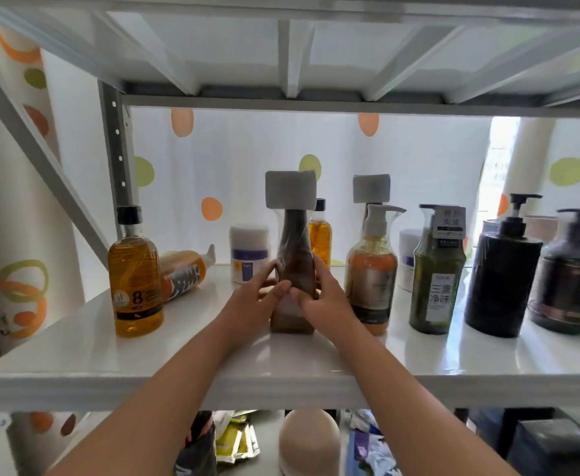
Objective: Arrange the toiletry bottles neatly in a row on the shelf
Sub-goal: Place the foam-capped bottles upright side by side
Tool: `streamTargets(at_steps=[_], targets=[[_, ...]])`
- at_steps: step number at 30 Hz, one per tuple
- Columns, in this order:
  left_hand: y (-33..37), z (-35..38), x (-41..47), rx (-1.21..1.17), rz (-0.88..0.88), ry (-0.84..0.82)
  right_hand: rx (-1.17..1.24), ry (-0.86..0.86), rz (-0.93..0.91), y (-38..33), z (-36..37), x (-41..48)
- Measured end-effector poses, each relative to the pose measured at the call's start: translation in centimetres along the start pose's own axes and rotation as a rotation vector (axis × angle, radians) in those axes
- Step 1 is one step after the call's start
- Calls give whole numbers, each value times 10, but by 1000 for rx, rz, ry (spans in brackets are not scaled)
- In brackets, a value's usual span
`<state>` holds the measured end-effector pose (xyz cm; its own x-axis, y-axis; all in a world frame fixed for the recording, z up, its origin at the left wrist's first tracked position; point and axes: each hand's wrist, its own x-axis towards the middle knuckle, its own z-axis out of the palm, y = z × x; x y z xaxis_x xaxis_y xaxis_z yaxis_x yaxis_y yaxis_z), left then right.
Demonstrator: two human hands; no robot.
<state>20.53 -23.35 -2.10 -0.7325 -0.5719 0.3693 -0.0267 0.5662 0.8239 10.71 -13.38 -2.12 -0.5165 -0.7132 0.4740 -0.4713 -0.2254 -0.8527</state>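
A brown bottle (293, 259) with a grey wrapped cap stands upright mid-shelf on the white shelf (213, 359). My left hand (256, 297) and my right hand (319, 297) grip it from either side, fingers curled round its lower body. To its right stand an orange pump bottle (372, 269), a green bottle (436, 276) and two black pump bottles (501, 276) (570, 273). At the left stands an amber bottle (134, 276); behind it an orange bottle (185, 273) lies on its side.
A white jar (249, 252) and a small amber bottle (320, 235) stand at the back, with another grey-capped bottle (371, 190) behind the orange pump bottle. A grey upright post (118, 149) rises at the left. Packets and a round object (307, 441) lie on the lower shelf.
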Motion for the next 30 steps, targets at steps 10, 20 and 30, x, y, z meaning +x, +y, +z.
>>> streamTargets(at_steps=[10,20,30], targets=[[-6,-4,-8,-200,61,-132,-155,68,32,4,-1,-8],[-13,2,0,-178,126,-135,-259,146,95,-16,6,-20],[10,0,-22,133,172,183,-441,377,52,-39,18,-40]])
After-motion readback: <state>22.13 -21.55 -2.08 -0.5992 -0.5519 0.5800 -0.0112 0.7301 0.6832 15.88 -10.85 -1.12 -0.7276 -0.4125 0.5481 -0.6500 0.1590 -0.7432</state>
